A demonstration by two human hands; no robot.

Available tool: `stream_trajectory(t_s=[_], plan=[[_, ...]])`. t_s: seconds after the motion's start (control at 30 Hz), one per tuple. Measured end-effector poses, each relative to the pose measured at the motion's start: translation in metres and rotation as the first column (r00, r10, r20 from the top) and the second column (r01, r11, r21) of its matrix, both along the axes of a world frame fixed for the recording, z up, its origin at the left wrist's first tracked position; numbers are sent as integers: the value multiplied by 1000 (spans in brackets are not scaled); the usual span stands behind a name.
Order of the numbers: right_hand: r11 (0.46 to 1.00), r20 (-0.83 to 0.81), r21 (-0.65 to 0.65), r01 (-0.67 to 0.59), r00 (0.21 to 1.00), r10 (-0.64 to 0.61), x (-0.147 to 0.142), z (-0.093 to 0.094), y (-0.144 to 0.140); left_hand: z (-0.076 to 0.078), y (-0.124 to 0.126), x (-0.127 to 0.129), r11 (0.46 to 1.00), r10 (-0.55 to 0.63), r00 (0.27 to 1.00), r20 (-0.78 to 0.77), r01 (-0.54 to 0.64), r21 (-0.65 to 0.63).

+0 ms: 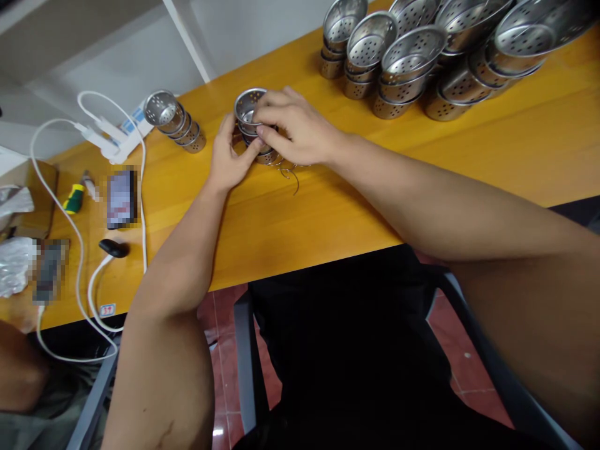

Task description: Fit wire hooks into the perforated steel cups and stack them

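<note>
The Count Is On: Ones, Twos and a Crowd!

Two hands in play: one left hand [229,159], one right hand [297,128]! Between them, one held stack [245,103] of perforated metal cups, partly covered, number unclear. Over on the left, one short stack [164,111], three cups at least! Away right, a big cluster [412,69], five stacks minimum, overlaps denying us an exact figure! Now the singles: one table [290,231], one power strip [127,149], one blurred phone [120,199], one green-and-yellow handle [74,199], one small black object [114,248], one numbered sticker [107,309], one cardboard box [43,194]!
</note>
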State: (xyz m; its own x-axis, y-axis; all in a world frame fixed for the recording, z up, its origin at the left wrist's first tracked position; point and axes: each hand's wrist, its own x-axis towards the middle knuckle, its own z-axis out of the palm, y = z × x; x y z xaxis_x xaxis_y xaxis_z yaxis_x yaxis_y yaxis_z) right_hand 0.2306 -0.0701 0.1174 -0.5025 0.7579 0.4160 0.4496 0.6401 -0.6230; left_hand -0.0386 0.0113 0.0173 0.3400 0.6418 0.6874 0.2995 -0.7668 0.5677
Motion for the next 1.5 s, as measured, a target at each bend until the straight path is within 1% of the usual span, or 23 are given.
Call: stream_trajectory(t_s=[0.07,0.13,0.2,0.27,0.37,0.43,0.5,0.57,0.63,0.7,0.73,0.8,0.87,0.93,1.0,1.03,1.07,1.13,1.2,1.27,1.33,1.4,1.5], plan=[[997,41,79,2,999,-5,-3,-2,5,-1,0,1,1000,-3,1000,-10,3,16],[992,58,129,-6,998,-2,-4,-6,8,-4,1,2,1000,-5,1000,-5,5,28],[985,50,168,-24,999,16,-2,-11,9,-7,2,3,999,7,1000,12,-7,31],[981,22,193,-15,1000,11,2,-14,7,-10,4,2,999,39,999,38,-40,19],[978,-36,202,60,998,-54,12,-15,8,-11,8,-7,992,115,991,73,-110,-59],[972,-69,207,116,992,-104,20,-15,12,-12,12,-17,976,192,980,45,-186,-113],[968,-82,197,158,986,-145,29,-14,16,-14,16,-26,956,268,963,-1,-266,-122],[970,-78,157,186,981,-175,36,-13,18,-14,17,-32,946,302,953,-17,-302,-117],[979,-62,107,176,983,-170,39,-11,16,-11,12,-30,949,269,960,-73,-277,-151],[987,-47,58,149,988,-147,39,-8,11,-3,2,-24,947,196,962,-190,-236,-216],[991,-37,38,131,991,-130,37,-7,9,2,-3,-21,944,179,959,-222,-231,-236],[995,-37,15,104,994,-103,32,-7,5,10,-9,-15,944,209,964,-165,-243,-224],[998,-44,18,67,997,-66,26,-10,5,12,-8,-13,957,231,971,-57,-237,-165],[999,-65,31,35,997,-33,20,-16,7,8,-2,-15,975,203,979,-2,-203,-88],[1000,-86,17,3,996,-2,14,-22,11,3,4,-17,986,167,986,4,-167,-28],[1000,-106,1,-9,994,9,12,-25,12,2,5,-18,988,152,988,0,-152,-20],[1000,-129,-16,-19,991,17,10,-27,13,2,4,-17,989,144,990,0,-144,-30],[999,-186,-33,-37,982,30,8,-29,14,7,-2,-14,985,149,989,13,-147,-92],[998,-239,-32,-45,970,37,8,-30,13,14,-9,-10,971,175,984,28,-167,-171],[998,-262,-42,-49,964,37,8,-29,11,19,-13,-7,961,205,978,28,-196,-194],[997,-256,-68,-41,966,22,9,-29,10,17,-10,-8,965,222,975,20,-217,-145],[994,-243,-102,-28,970,3,9,-28,10,8,-1,-11,974,219,975,21,-218,-64],[989,-250,-147,-28,968,-10,8,-27,10,-5,12,-17,985,172,985,18,-172,27]])
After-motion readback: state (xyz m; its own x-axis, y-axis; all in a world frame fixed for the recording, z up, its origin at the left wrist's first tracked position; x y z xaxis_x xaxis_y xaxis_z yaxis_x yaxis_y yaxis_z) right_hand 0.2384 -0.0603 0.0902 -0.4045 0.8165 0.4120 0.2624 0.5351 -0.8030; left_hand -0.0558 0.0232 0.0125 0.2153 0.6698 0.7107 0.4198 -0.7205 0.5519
